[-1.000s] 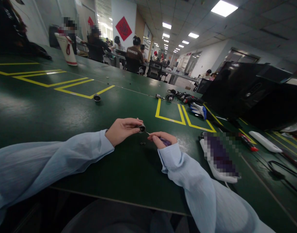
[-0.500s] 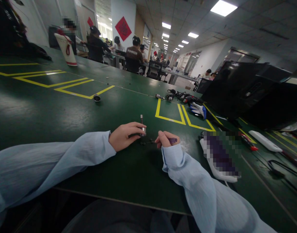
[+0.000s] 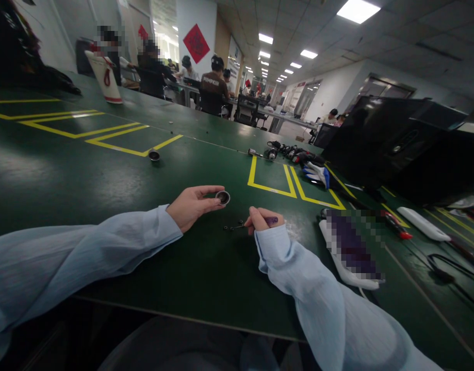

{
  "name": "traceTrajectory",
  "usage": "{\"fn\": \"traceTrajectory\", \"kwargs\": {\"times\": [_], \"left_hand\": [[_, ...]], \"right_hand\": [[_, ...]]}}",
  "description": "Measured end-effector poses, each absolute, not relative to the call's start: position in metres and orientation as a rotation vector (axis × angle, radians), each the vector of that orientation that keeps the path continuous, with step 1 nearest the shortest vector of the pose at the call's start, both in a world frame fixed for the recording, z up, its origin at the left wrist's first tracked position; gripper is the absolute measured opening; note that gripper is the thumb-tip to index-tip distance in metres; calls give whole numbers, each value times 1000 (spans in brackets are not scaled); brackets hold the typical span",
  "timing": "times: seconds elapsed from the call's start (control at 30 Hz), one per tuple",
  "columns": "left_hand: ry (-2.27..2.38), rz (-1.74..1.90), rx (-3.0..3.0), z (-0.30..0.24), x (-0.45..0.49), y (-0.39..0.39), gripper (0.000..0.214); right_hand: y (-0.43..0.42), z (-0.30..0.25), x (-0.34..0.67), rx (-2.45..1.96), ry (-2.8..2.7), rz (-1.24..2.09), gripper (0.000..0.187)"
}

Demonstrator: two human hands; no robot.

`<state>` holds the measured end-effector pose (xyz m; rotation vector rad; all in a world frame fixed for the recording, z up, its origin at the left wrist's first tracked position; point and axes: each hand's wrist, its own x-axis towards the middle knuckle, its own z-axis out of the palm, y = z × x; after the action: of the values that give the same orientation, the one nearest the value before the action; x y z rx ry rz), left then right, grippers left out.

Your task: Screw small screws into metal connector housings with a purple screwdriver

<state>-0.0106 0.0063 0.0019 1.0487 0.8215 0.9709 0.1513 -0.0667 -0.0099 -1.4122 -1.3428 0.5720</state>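
My left hand (image 3: pixel 192 204) pinches a small round metal cylinder part (image 3: pixel 223 197) just above the green table (image 3: pixel 105 175), its open end turned toward me. My right hand (image 3: pixel 260 220) is closed round a thin purple-handled screwdriver (image 3: pixel 271 221), whose tip points left at a few tiny black screws or washers (image 3: pixel 231 227) lying on the table between my hands. Both my arms wear light blue sleeves.
A similar small metal part (image 3: pixel 154 154) sits farther out by yellow floor-tape lines. More parts and tools (image 3: pixel 283 151) and a white-blue glove (image 3: pixel 317 174) lie ahead right. A black case (image 3: pixel 395 144) stands right; a blurred device (image 3: pixel 350 250) lies near my right arm. People sit at far tables.
My left hand has turned the metal part from upright, shaft up, to lying with its open end toward me. My right hand moved the screwdriver tip from the part down to the small pieces.
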Motion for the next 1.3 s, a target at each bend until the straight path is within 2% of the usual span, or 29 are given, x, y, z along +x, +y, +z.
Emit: {"fn": "traceTrajectory", "kwargs": {"times": [0.2, 0.47, 0.7, 0.87, 1.3], "left_hand": [[803, 954, 1017, 2, -9, 7, 27], [812, 989, 1077, 1, -5, 3, 28], [790, 1010, 1252, -8, -9, 4, 40], [789, 1043, 1306, -7, -7, -1, 41], [836, 1119, 1256, -2, 0, -5, 28]], "right_hand": [[-65, -2, 153, -1596, -1360, 487, 41], [-66, -2, 152, -1276, -1134, 792, 37], [-75, -5, 153, -1109, -1603, 358, 20], [-73, -12, 150, -1065, -1811, 87, 17], [-69, -14, 142, -943, -1968, -178, 14]]}}
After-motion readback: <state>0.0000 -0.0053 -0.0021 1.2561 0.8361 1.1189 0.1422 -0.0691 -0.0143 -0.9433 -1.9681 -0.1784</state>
